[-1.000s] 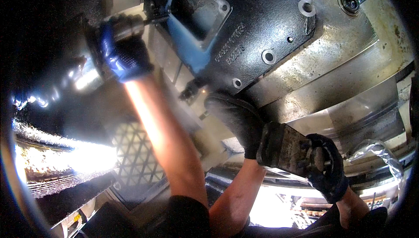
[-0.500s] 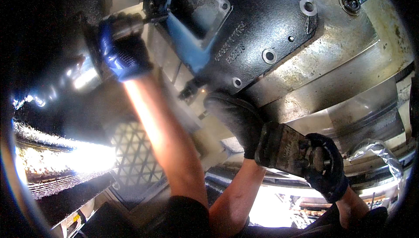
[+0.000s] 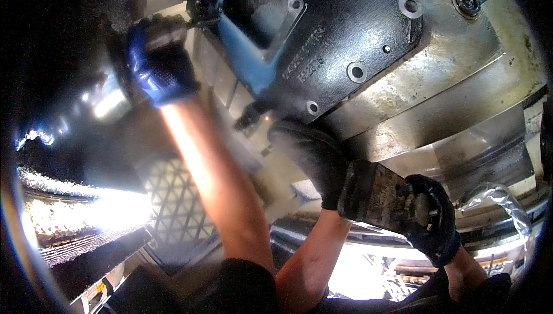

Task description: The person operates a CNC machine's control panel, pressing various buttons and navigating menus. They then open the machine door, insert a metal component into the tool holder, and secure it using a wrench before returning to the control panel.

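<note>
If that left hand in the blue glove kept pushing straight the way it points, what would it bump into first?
Probably the blue-painted edge of the dark cast-metal housing; the left hand points at it, though depth is unclear.

— How many hands are up there?

— Three gloved ones. My left [image 3: 158, 63] wears a blue glove, my right [image 3: 311, 155] a black one, and a third hand [image 3: 429, 219], in a dark glove, belongs to someone beside me.

— Tools?

— One dark block-shaped tool [image 3: 371, 199].

— And on the machine?

— One dark cast plate [image 3: 340, 31], with one rectangular opening [image 3: 256, 8]. I count four round holes [image 3: 356, 72] in it. One bolt [image 3: 468, 0] sits on the pale housing [image 3: 449, 83].
</note>
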Demonstrator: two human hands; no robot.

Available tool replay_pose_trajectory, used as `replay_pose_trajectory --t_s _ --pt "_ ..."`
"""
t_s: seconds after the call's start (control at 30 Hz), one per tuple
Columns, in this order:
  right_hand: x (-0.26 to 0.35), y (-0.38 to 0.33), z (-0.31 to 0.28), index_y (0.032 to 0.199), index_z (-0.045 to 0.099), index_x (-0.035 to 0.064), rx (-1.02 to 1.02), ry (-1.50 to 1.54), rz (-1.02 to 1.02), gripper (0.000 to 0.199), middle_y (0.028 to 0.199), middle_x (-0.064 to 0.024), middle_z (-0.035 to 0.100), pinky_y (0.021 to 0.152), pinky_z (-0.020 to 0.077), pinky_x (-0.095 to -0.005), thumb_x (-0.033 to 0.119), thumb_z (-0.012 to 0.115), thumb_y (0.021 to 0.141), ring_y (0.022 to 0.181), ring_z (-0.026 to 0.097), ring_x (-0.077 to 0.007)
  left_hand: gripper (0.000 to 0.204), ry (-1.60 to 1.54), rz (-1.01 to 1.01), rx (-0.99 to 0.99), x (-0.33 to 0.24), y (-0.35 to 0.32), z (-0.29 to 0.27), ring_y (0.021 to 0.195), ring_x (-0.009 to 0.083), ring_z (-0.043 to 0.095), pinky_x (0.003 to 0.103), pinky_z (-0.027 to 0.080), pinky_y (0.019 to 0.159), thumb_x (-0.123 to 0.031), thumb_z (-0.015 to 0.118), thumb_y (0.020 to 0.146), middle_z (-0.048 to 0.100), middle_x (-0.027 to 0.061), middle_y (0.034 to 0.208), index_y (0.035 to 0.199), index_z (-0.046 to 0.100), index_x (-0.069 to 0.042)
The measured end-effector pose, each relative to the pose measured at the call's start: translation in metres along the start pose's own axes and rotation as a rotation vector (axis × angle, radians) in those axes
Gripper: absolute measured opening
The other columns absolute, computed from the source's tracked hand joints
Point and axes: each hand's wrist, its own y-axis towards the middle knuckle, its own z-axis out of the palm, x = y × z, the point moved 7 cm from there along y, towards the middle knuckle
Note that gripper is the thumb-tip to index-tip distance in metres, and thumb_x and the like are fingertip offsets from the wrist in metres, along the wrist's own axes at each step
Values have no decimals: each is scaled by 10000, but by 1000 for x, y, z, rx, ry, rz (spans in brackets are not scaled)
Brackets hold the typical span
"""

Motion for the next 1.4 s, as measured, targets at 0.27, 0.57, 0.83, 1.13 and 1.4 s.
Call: replay_pose_trajectory --t_s 0.27,0.57,0.83,1.13,1.4 --pt "3 -1 2 1338 505 -9 3 -30 -14 777 1265 -188 605 950 529 -393 258 870 707 1135 622 -281 329 -26 4 -10 -3 0 0 1054 316 637 464 486 994 -322 646 894 691 154 1098 1078 689 -53" --pt "1 -2 -1 1338 506 -14 15 -58 -31 781 1272 -190 603 964 522 -400 254 871 702 1143 619 -285 351 -22 -12 -13 0 4 -4 1075 328 628 463 486 999 -336 580 935 687 155 1123 1105 682 -47" --pt "14 0 7 1349 493 -15 15 -42 -54 818 1273 -187 600 981 510 -406 273 876 686 1151 611 -286 376 36 39 23 -20 8 -6 1084 315 622 468 486 996 -367 625 905 683 146 1136 1116 681 -60" --pt "19 -4 -13 1376 466 -25 26 -49 -14 873 1297 -199 580 993 492 -405 283 886 676 1177 591 -297 372 7 19 -6 -20 13 13 1072 306 627 459 488 987 -359 643 896 687 137 1139 1118 687 -65" --pt "17 -7 -9 1399 442 -21 62 -3 -38 935 1330 -197 558 1010 486 -408 316 908 662 1203 573 -295 348 -7 12 -11 -18 12 18 1053 299 638 456 488 992 -337 637 909 691 135 1119 1121 683 -66"
